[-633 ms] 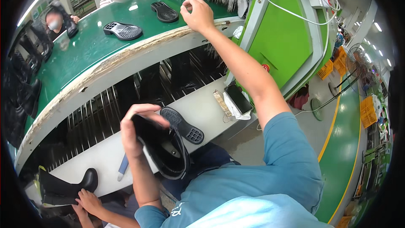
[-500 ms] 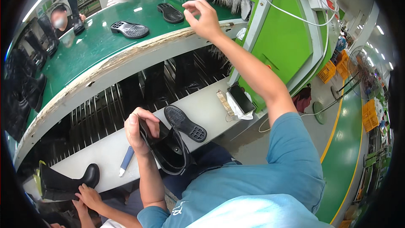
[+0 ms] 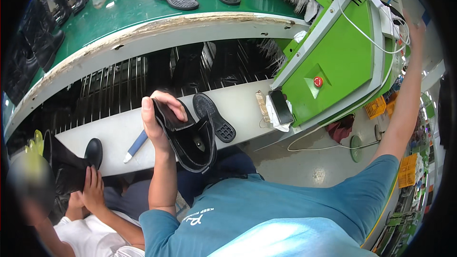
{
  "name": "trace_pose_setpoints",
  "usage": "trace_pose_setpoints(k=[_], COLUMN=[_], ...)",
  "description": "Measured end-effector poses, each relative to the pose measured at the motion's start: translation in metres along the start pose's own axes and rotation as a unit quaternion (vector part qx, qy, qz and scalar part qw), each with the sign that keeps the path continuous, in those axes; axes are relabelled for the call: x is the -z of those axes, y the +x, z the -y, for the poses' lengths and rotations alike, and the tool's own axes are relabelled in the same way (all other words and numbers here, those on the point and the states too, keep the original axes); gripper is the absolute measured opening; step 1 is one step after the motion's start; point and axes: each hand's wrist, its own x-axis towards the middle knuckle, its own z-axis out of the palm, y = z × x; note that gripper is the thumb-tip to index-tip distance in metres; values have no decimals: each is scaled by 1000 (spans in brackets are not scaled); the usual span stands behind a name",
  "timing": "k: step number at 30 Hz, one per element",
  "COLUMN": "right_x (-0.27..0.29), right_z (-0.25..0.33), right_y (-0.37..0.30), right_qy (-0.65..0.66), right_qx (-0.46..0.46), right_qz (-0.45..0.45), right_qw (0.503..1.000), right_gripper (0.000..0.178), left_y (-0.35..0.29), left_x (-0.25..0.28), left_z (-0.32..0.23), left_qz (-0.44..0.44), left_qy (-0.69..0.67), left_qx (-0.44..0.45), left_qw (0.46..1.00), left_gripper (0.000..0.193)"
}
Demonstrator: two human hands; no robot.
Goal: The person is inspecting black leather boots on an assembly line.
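Currently the left hand (image 3: 159, 121) is clasping the cuff of a black rubber boot (image 3: 190, 138), which is resting over the lap against the white bench (image 3: 238, 109), sole up. The right hand (image 3: 415, 21) is reaching high beside the green machine (image 3: 342, 62); its fingers cannot be made out. Gripped only by its floppy, glossy shaft, the boot could sag and slip off. Its sole is ridged and oval.

A green conveyor belt (image 3: 133, 7) with a worn pale edge is seen curving across the top. Below it, a white worktop (image 3: 119, 131) is set before dark racks. A green machine housing (image 3: 342, 62) stands rightward, above a grey floor (image 3: 309, 162).
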Motion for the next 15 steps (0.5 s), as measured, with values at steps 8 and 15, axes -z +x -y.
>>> trace_pose_setpoints(k=[8, 15], right_x=[-60, 9], right_z=[-110, 41], right_y=[18, -101], right_qy=[198, 309], right_qx=[14, -15], right_qz=[102, -103], right_qw=[975, 945], right_gripper=[67, 59], left_y=[-9, -15], left_x=[8, 7], left_z=[-5, -19], left_qz=[-23, -48], left_qy=[-14, 12], left_qx=[-23, -27], left_qw=[999, 998], left_gripper=[73, 76])
